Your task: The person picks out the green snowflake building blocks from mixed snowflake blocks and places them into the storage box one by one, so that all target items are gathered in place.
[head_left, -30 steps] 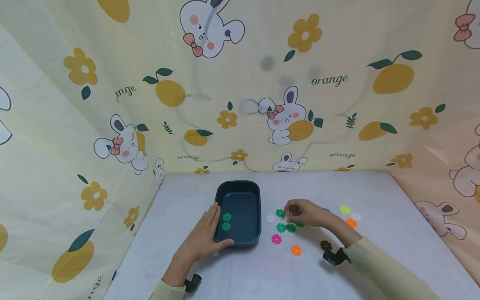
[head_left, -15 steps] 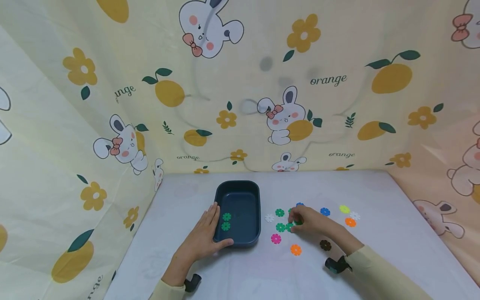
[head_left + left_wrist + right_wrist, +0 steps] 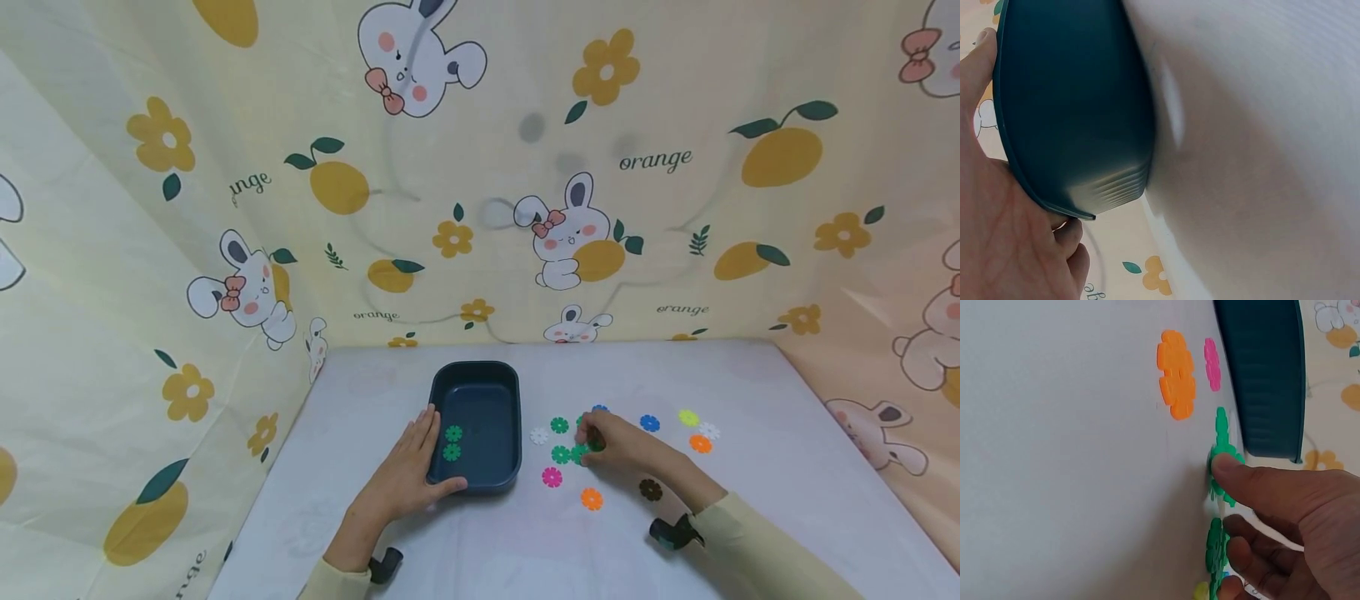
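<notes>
The left hand (image 3: 405, 471) lies along the left side of a dark blue tray (image 3: 519, 425), fingers extended at its rim and thumb at the near edge. Inside the tray are two green snowflake discs (image 3: 453, 434). To the right, the right hand (image 3: 628, 446) reaches down to a cluster of green snowflake discs (image 3: 561, 454). In the right wrist view its thumb pinches one green snowflake disc (image 3: 1230, 450), the forefinger being mostly hidden. Another green disc (image 3: 1214, 547) stands close to the curled lower fingers.
Around the right hand lie a pink disc (image 3: 552, 477), an orange disc (image 3: 592, 499), a brown disc (image 3: 650, 490), a blue disc (image 3: 649, 423) and a white disc (image 3: 538, 436). Yellow (image 3: 688, 417) and orange (image 3: 701, 444) discs are farther right. A printed cloth hangs behind the table.
The right hand has shifted slightly right and down from the upper green disc to the green cluster, uncovering blue discs. Over the last half second it barely moves. The left hand and tray stay put.
</notes>
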### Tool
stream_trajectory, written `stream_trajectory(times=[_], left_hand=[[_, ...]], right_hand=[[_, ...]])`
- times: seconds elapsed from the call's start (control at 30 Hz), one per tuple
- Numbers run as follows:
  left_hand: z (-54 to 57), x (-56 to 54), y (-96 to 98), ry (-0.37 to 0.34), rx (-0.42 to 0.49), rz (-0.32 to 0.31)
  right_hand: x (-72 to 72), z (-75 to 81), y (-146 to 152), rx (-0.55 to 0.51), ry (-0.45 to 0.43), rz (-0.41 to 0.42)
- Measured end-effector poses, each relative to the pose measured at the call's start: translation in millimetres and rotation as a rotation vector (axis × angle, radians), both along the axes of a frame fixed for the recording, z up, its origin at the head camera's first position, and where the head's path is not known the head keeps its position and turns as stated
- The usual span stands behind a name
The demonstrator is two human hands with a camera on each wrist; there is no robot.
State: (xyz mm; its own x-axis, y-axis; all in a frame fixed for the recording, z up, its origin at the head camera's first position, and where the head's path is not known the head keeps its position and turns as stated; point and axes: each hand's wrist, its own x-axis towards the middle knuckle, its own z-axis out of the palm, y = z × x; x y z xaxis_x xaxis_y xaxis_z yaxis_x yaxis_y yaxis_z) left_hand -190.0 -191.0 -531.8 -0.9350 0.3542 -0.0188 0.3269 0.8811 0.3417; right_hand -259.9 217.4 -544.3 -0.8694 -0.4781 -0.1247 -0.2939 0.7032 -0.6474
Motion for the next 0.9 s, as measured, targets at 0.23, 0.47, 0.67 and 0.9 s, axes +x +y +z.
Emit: stream_trajectory(times=[0.23, 0.47, 0.67, 0.9], left_hand=[[0.4, 0.0, -1.1, 0.001, 0.005, 0.000], [1.0, -0.2, -1.1, -0.005, -0.008, -0.002], [0.2, -1.3, -0.7, -0.006, -0.027, 0.001], [-1.4, -2.1, -2.1, -0.003, -0.013, -0.005]], right_hand=[[-1.0, 5.6, 1.9, -0.044, 0.027, 0.071], [-9.6, 19.8, -4.5, -0.131, 0.057, 0.112], [-19.0, 34.2, -26.2, -0.257, 0.017, 0.114], [-36.6, 43.7, -60.9, -0.322, 0.025, 0.130]])
